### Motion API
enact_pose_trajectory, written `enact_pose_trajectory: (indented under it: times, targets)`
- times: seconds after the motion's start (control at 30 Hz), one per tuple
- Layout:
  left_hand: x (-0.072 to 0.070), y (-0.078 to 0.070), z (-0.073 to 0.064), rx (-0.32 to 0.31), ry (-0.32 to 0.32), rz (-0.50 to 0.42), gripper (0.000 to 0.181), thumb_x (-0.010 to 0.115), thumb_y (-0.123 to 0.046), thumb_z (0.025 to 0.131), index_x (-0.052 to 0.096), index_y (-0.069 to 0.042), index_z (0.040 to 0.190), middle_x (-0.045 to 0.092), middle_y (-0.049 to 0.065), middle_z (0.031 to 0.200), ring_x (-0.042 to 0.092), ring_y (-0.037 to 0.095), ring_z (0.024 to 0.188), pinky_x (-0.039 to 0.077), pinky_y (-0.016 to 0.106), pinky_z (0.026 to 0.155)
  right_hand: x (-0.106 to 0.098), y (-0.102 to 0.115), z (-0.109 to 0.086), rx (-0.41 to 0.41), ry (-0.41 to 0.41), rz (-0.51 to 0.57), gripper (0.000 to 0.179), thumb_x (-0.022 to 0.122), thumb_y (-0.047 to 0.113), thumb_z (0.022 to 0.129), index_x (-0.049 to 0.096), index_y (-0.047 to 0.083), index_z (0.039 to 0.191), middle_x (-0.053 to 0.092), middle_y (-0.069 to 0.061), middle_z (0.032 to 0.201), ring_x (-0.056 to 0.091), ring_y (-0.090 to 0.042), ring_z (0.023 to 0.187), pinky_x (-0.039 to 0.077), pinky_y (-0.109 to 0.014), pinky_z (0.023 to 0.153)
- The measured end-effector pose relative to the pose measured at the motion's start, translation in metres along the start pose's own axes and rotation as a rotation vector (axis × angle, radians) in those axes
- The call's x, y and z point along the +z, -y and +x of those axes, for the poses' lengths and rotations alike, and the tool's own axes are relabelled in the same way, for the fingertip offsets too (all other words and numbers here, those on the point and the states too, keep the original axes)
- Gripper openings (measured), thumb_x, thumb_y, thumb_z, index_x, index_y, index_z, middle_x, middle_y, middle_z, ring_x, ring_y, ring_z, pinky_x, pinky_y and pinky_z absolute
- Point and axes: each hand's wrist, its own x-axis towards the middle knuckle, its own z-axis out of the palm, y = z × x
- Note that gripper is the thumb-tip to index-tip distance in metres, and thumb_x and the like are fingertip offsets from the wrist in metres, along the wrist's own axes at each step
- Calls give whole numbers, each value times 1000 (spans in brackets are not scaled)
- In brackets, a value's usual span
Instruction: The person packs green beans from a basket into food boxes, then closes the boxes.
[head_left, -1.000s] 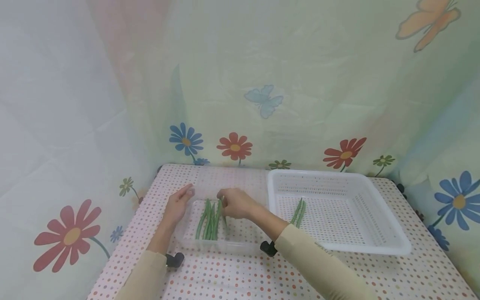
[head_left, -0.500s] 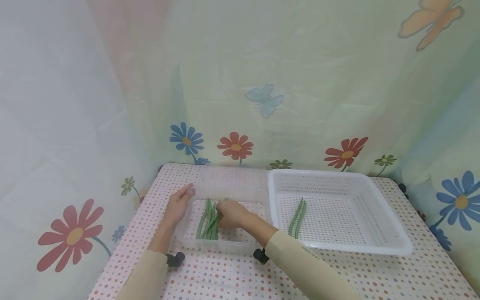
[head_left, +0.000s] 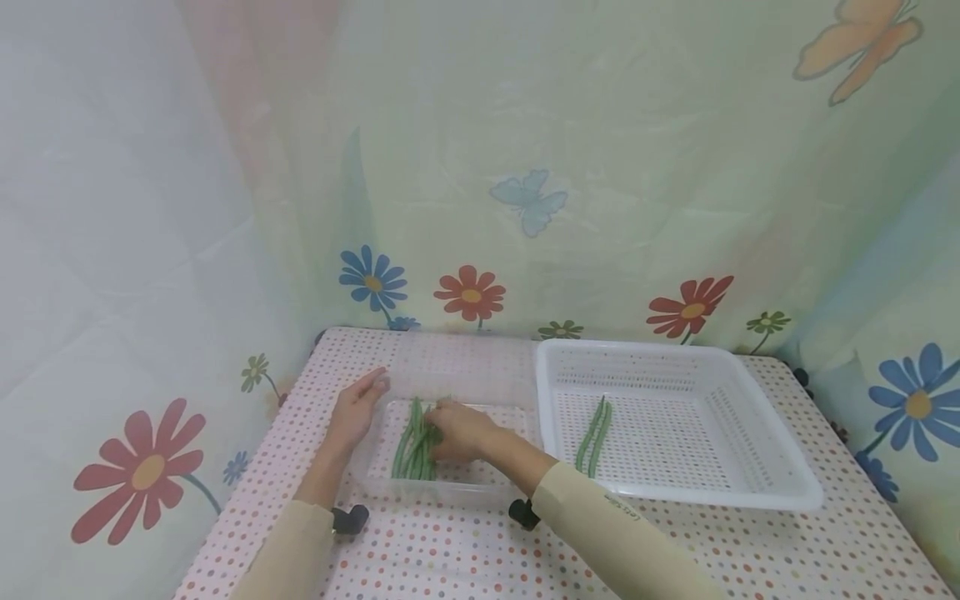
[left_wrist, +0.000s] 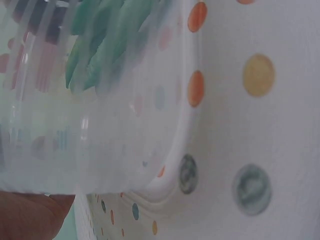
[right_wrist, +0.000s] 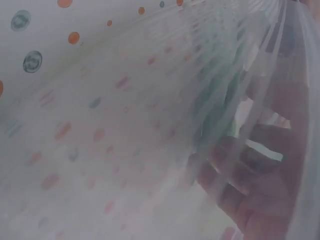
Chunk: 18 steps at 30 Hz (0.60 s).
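Several green beans (head_left: 413, 454) lie lengthwise in the left part of a clear plastic box (head_left: 468, 493), one crossing the others at a slant. My left hand (head_left: 356, 410) rests against the box's left wall, fingers fairly straight. Part of it shows below the box in the left wrist view. Reaching into the box from the right, my right hand (head_left: 463, 431) has its fingertips on the beans and hides part of them. Through the ribbed wall in the right wrist view, its fingers (right_wrist: 232, 165) look spread and loosely bent against the green beans (right_wrist: 215, 105).
A white perforated basket (head_left: 772, 433) stands to the right of the box, with a few more green beans (head_left: 595, 437) at its left side. The box's clear lid (head_left: 465, 354) lies behind it. Dotted cloth (head_left: 420, 558) covers the table; a flowered curtain surrounds it.
My right hand has lowered a bean onto the others in the box and shifted left, its fingers loosening. My left hand has stayed at the box's left wall.
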Motion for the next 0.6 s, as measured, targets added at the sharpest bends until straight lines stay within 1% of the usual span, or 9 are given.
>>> enact_pose_trajectory:
  times: [0.2, 0.47, 0.6]
  targets:
    - [-2, -1, -1, -7, 7, -1, 48, 47, -43, 110, 48, -26, 155, 48, 4, 162, 35, 28, 156, 22, 56, 131, -8, 4, -3, -36, -56, -13, 66, 77, 36, 93, 53, 14, 151, 59, -7, 147, 61, -23, 132, 55, -41, 109]
    - [-1, 1, 0, -6, 11, 8, 49, 47, -43, 110, 48, -25, 156, 49, 4, 161, 36, 29, 156, 23, 55, 130, -33, 17, -17, -76, -110, -48, 59, 72, 37, 99, 54, 15, 151, 54, -7, 154, 54, -24, 141, 52, -43, 113]
    - [0, 1, 0, 3, 9, 7, 50, 47, -43, 110, 47, -24, 156, 49, 5, 161, 36, 29, 156, 22, 56, 130, -47, 13, -25, -99, -147, -48, 60, 71, 39, 98, 54, 14, 150, 54, -7, 156, 52, -26, 144, 51, -46, 115]
